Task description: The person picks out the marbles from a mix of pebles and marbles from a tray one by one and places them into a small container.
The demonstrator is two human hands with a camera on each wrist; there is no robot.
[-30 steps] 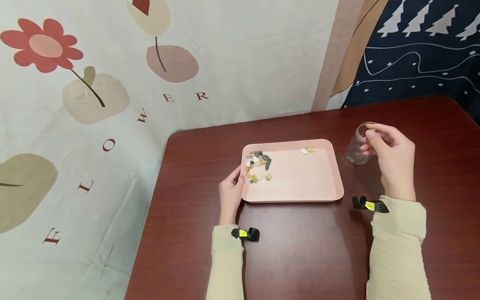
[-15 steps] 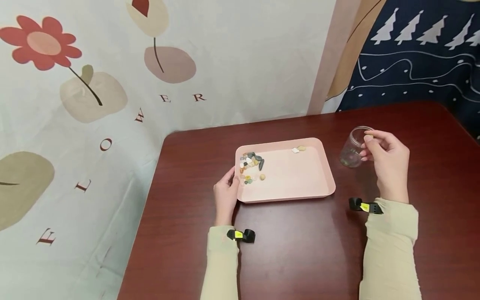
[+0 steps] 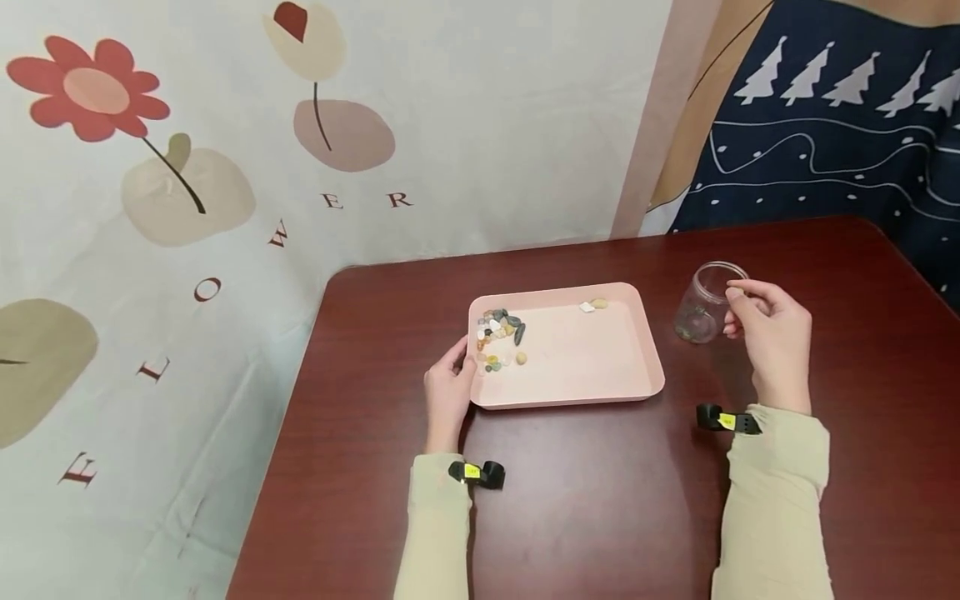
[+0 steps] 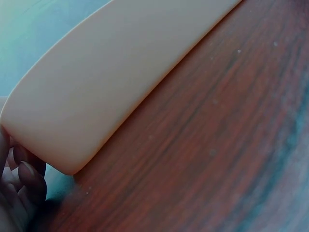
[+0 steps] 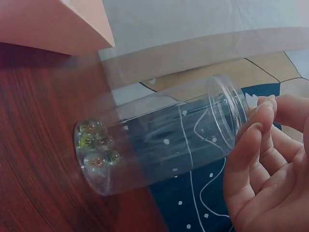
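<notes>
My left hand (image 3: 448, 385) grips the left side of a pink tray (image 3: 570, 392), its fingers at the tray's corner in the left wrist view. At the mouth of a clear jar (image 3: 693, 312), my right hand (image 3: 776, 333) pinches a small pale yellowish pebble (image 5: 252, 110) between thumb and forefinger, the fingers hiding most of it. The jar stands upright on the table, lidless, with several glass marbles (image 5: 94, 140) at its bottom. Many small coloured stones (image 3: 497, 327) lie along the tray's left side. A white stone (image 3: 587, 307) and a tan stone (image 3: 599, 303) lie near its back edge.
The dark red wooden table (image 3: 577, 500) carries the tray and the jar. Behind it hangs a pale cloth with printed flowers (image 3: 96, 90), and a navy cloth (image 3: 817, 158) with white trees is at the right. Both wrists wear black camera bands (image 3: 727, 419).
The head view has shifted slightly. My right hand stays at the jar's mouth with the pebble, slightly lower beside the rim. My left hand keeps holding the tray.
</notes>
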